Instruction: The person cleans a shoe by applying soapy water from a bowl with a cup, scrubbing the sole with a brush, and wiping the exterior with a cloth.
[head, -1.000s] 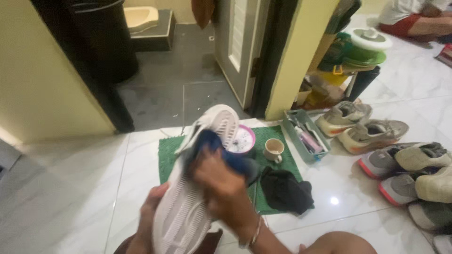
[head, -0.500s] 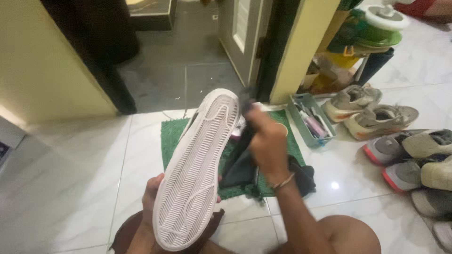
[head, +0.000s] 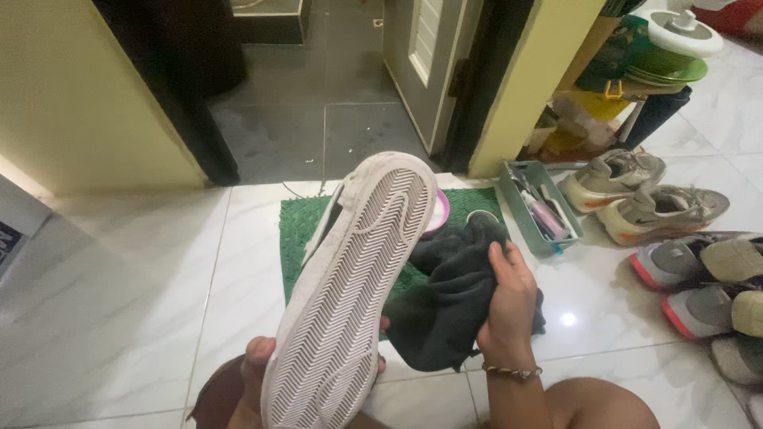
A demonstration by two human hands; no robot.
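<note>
My left hand [head: 258, 373] grips the white shoe [head: 350, 294] sole-up; my right hand [head: 509, 306] clutches a dark cloth [head: 445, 298]. Far right, a green tray [head: 517, 202] holds brushes [head: 548, 216].

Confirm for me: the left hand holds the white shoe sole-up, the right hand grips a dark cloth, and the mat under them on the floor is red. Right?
Not quite. The mat is green, not red, as the head view shows. The rest holds: the left hand holds the white shoe sole-up and the right hand grips the dark cloth.

A home: tiled floor [head: 119, 270], bathroom doorway [head: 318, 95], sneakers [head: 660, 206] lined up, green mat [head: 298, 230].
</note>
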